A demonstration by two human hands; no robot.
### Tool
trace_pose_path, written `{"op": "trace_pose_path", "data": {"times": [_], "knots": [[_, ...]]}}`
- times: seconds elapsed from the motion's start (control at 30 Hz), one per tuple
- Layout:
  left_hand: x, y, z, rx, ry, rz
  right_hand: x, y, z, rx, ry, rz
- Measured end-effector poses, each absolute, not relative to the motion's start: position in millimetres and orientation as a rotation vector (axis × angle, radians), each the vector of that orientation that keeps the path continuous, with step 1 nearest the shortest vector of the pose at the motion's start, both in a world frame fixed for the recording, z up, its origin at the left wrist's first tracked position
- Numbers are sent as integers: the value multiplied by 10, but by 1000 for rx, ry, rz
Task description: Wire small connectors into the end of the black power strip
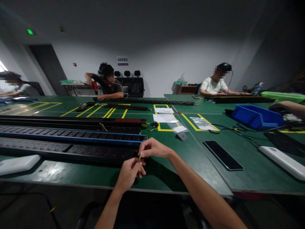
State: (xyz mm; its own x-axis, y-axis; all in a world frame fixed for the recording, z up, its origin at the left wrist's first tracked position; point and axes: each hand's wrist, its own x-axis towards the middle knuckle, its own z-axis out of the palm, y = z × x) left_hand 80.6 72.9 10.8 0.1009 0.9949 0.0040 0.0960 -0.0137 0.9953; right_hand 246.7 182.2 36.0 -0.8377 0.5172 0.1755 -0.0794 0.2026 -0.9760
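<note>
Both my hands meet at the right end of the nearest long black power strip (95, 151). A thin yellow wire (140, 157) runs between my fingertips. My left hand (130, 173) pinches its lower part, and a short yellow length shows below the thumb. From above, my right hand (153, 148) closes thumb and forefinger on the upper part. The strip's end is partly hidden behind my fingers. Just behind lies a second power strip with a blue edge (124, 141).
A grey metal plate (182, 136), a phone (222, 155), a white power bank (282, 162) and a blue bin (257, 116) are to the right. Another white device (19, 164) lies at left. Across the table, one person (111, 84) holds a red drill (95, 87); another (214, 84) sits right.
</note>
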Motion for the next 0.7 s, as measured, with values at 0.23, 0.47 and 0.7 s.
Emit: {"op": "trace_pose_path", "data": {"times": [0.23,0.47,0.7], "knots": [[772,765,28,1316,1184,1102,2486,1798,416,-357,-2121,1514],[779,776,8,1225,1204,1125,2489,1761,490,-349,-2247,1301],[803,773,39,1179,1248,1128,2486,1720,543,-344,-2324,1200]]}}
